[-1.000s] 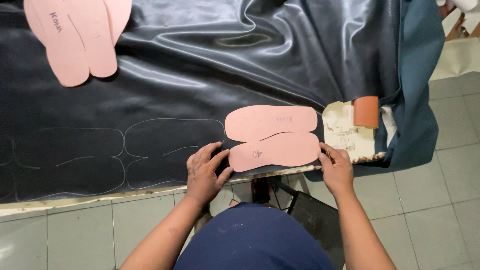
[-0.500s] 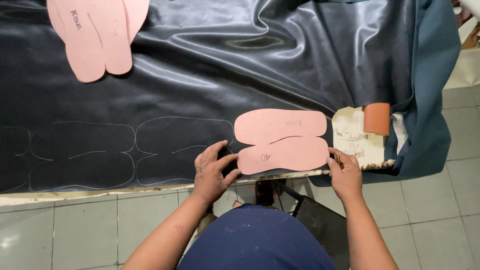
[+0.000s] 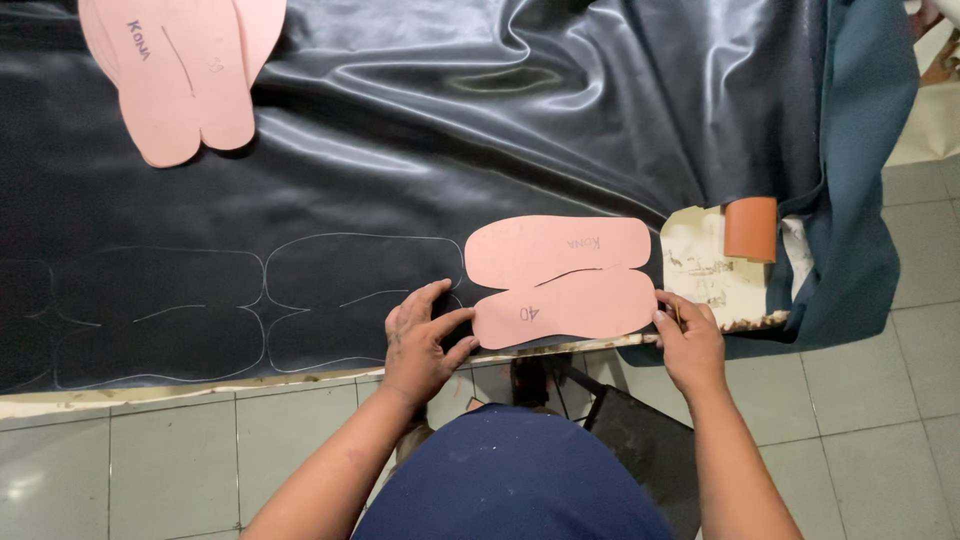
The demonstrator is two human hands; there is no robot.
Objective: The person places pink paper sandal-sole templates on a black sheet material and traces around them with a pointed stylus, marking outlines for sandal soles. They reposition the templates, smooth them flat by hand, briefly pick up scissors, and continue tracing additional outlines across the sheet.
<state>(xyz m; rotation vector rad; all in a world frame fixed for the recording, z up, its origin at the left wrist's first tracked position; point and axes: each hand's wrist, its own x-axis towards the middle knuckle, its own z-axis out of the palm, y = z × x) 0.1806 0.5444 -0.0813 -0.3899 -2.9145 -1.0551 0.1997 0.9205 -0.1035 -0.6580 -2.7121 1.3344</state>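
Observation:
A pink sole-shaped template (image 3: 560,280), like two soles joined side by side, lies flat on a dark shiny leather sheet (image 3: 420,150) near the table's front edge. My left hand (image 3: 420,340) presses on the template's left end with spread fingers. My right hand (image 3: 685,335) sits at the template's right end, fingers pinched around a thin marking tool that I can barely see. Pale traced outlines (image 3: 250,305) of the same shape run along the leather to the left of the template.
Another stack of pink templates (image 3: 180,70) lies at the far left of the leather. A worn pale board (image 3: 705,275) with an orange-brown block (image 3: 750,228) sits at the table's right end. Teal fabric (image 3: 865,150) hangs over the right side. Grey floor tiles lie below.
The view has shifted slightly, so everything sits a little further right. Both hands stay at the template's ends; the right hand has edged along its right tip.

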